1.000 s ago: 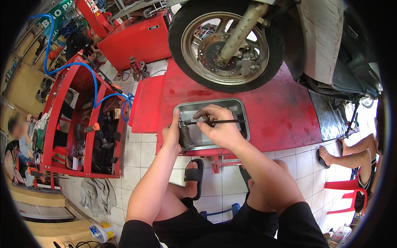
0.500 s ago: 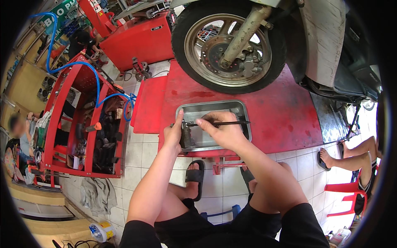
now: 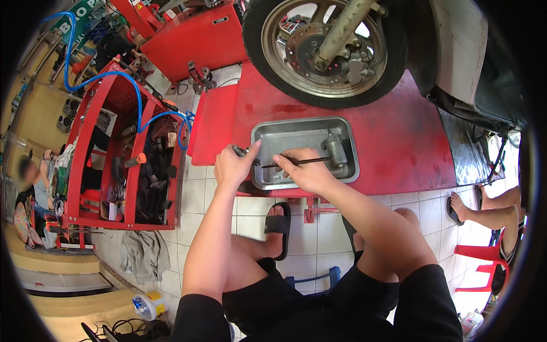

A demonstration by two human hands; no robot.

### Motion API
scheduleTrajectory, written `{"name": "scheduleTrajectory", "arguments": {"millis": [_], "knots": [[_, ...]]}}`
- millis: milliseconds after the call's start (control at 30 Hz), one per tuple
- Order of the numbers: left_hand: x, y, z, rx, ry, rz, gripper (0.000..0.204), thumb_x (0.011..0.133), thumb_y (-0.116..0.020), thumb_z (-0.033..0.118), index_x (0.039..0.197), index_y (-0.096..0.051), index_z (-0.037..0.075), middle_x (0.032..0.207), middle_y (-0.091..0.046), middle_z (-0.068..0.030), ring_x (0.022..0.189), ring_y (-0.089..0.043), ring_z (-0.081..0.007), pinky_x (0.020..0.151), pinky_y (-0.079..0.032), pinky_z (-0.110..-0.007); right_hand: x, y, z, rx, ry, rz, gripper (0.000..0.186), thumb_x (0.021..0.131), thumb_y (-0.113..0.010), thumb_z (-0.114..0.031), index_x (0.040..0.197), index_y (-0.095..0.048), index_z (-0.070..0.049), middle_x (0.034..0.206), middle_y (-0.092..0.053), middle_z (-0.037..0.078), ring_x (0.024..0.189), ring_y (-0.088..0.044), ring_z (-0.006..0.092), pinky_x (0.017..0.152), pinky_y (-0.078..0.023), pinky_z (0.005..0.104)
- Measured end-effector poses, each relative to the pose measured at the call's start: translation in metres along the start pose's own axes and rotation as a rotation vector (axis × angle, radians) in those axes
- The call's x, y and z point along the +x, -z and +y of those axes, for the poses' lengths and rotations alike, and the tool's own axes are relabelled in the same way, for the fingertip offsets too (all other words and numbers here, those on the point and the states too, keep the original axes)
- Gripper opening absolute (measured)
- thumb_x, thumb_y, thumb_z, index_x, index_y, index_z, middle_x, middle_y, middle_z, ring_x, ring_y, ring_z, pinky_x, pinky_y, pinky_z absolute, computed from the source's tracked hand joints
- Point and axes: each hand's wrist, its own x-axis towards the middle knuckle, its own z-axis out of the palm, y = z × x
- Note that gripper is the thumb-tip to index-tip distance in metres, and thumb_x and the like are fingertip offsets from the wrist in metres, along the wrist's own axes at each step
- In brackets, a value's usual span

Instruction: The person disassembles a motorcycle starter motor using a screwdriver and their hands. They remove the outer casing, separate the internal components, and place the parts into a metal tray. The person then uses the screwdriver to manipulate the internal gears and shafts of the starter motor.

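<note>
**Slim dark tool in my right grip, small part in my left**

My right hand (image 3: 307,170) pinches a slim dark tool (image 3: 312,161) over the tray's near side, its tip pointing at my left hand (image 3: 232,166). That hand, by the tray's left edge, grasps a small dark metal part (image 3: 241,152), mostly hidden by my fingers. A cylindrical metal part (image 3: 337,150) sits inside the metal tray (image 3: 305,121), near its right edge. The tray lies along the near edge of the red platform (image 3: 393,142); beyond its far edge is a wheel (image 3: 302,52).
</note>
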Motion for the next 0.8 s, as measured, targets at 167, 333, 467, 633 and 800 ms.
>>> {"name": "scheduleTrajectory", "arguments": {"millis": [167, 333, 467, 633, 800], "knots": [[-0.009, -0.009, -0.001, 0.147, -0.039, 0.006, 0.071, 0.074, -0.071, 0.071, 0.082, -0.069, 0.000, 0.079, -0.071, -0.0207, 0.082, -0.071, -0.0383, 0.074, -0.054, -0.047, -0.002, -0.007, -0.004, -0.162, -0.068, -0.042, 0.035, 0.095, -0.060, -0.032, 0.098, -0.072, 0.000, 0.079, -0.068, 0.021, 0.074, -0.065, 0.0378, 0.073, -0.051, 0.0429], [-0.007, -0.012, -0.002, 0.111, -0.030, 0.013, 0.071, 0.073, -0.070, 0.072, 0.081, -0.069, 0.001, 0.078, -0.071, -0.0217, 0.083, -0.071, -0.0386, 0.074, -0.054, -0.047, -0.005, -0.014, 0.003, -0.221, 0.124, 0.118, 0.037, 0.095, -0.061, -0.035, 0.089, -0.071, -0.001, 0.086, -0.068, 0.021, 0.078, -0.065, 0.0413, 0.072, -0.050, 0.0477], [-0.002, -0.018, -0.003, -0.004, -0.022, 0.019, 0.071, 0.074, -0.071, 0.070, 0.079, -0.069, 0.000, 0.074, -0.070, -0.0205, 0.078, -0.071, -0.0343, 0.071, -0.053, -0.045, -0.005, -0.015, 0.006, -0.394, 0.236, 0.050, 0.035, 0.094, -0.063, -0.037, 0.093, -0.066, -0.002, 0.089, -0.068, 0.020, 0.080, -0.065, 0.0425, 0.070, -0.049, 0.0517], [0.004, -0.025, -0.002, -0.375, 0.021, -0.168, 0.067, 0.077, -0.074, 0.065, 0.078, -0.067, -0.002, 0.072, -0.069, -0.0123, 0.067, -0.067, -0.0219, 0.065, -0.051, -0.038, -0.008, -0.018, 0.010, -0.500, 0.323, 0.115, 0.029, 0.084, -0.073, -0.026, 0.101, -0.064, -0.004, 0.086, -0.069, 0.018, 0.079, -0.066, 0.0408, 0.070, -0.052, 0.0493], [0.000, -0.030, 0.004, -0.747, 0.107, -0.355, 0.058, 0.080, -0.077, 0.056, 0.076, -0.065, -0.001, 0.069, -0.063, -0.0040, 0.063, -0.059, -0.0114, 0.058, -0.046, -0.030, -0.008, -0.012, 0.002, -0.461, 0.348, 0.186, 0.030, 0.076, -0.079, -0.017, 0.099, -0.065, -0.003, 0.086, -0.069, 0.018, 0.078, -0.067, 0.0392, 0.069, -0.053, 0.0462]]}}
